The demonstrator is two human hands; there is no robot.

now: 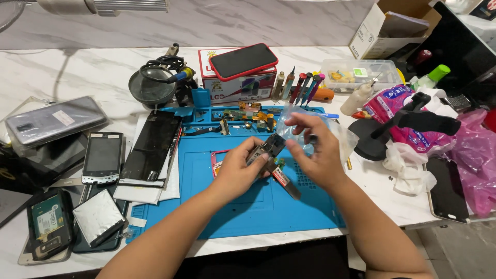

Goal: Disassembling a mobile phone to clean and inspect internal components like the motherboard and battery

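My left hand (238,169) grips a small dark phone circuit board (267,150) above the blue repair mat (248,212). My right hand (315,150) is at the board's right end, fingers pinched on a small dark part by a clear plastic bag (290,124). A flat dark strip with a red label (285,182) hangs below the board, between the two hands.
Loose phone parts (248,113) lie along the mat's top. Screens, phones and batteries (103,157) lie to the left. At the back stand a magnifier (152,85), a box with a red-cased phone (243,61) on top and screwdrivers (302,85). Right: black stand (408,124), pink bags (475,155).
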